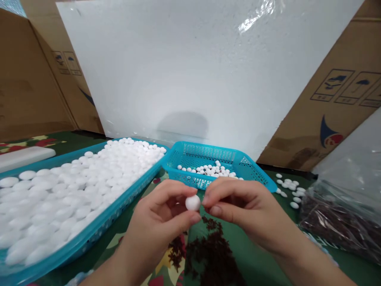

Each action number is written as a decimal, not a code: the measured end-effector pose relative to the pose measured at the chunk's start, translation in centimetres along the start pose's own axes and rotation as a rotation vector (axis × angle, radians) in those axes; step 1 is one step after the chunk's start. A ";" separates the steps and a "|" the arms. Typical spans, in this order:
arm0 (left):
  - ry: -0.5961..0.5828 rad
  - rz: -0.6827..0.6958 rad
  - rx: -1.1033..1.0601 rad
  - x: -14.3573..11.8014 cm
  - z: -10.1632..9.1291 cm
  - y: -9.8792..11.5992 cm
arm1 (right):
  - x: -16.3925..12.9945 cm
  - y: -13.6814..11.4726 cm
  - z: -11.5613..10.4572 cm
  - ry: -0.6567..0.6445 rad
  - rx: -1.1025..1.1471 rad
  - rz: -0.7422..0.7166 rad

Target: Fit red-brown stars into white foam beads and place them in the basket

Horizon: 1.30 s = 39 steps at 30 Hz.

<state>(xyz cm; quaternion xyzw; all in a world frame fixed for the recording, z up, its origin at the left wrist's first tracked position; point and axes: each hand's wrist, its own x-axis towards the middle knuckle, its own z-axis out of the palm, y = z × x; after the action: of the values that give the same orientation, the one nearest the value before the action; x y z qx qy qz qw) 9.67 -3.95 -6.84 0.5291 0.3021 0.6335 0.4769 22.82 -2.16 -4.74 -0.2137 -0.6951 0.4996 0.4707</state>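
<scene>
A small white ball [193, 203] sits between the thumb and fingers of my left hand [157, 216]. My right hand [248, 206] is at the ball's right side, its thumb and forefinger pinched together at the ball's edge. Whatever those fingertips hold, if anything, is too small to make out. Below both hands, a loose heap of dark brown bits [212, 254] lies on the green patterned tablecloth [253, 254]. Just behind the hands stands a blue perforated basket [205, 151] with several white balls [208, 170] in it, some showing dark specks.
A large blue tray [98, 230] full of white balls [71, 186] fills the left side. More white balls [293, 186] lie loose at the right, beside a clear bag of dark brown material [342, 218]. A white board [190, 71] and cardboard boxes [330, 91] rise behind.
</scene>
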 end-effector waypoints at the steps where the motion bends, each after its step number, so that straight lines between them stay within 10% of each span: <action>1: -0.003 0.012 0.015 0.0 0.0 0.0 | -0.1 0.1 0.1 -0.001 0.050 0.022; 39: 0.101 0.213 0.168 -1.3 0.6 0.5 | -1.2 -0.4 2.2 0.080 0.232 0.180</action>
<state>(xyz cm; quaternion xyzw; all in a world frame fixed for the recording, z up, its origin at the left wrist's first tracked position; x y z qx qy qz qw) 10.05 -5.42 -6.79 0.5636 0.3198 0.6791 0.3450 21.51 -4.33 -4.99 -0.2392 -0.5915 0.6075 0.4731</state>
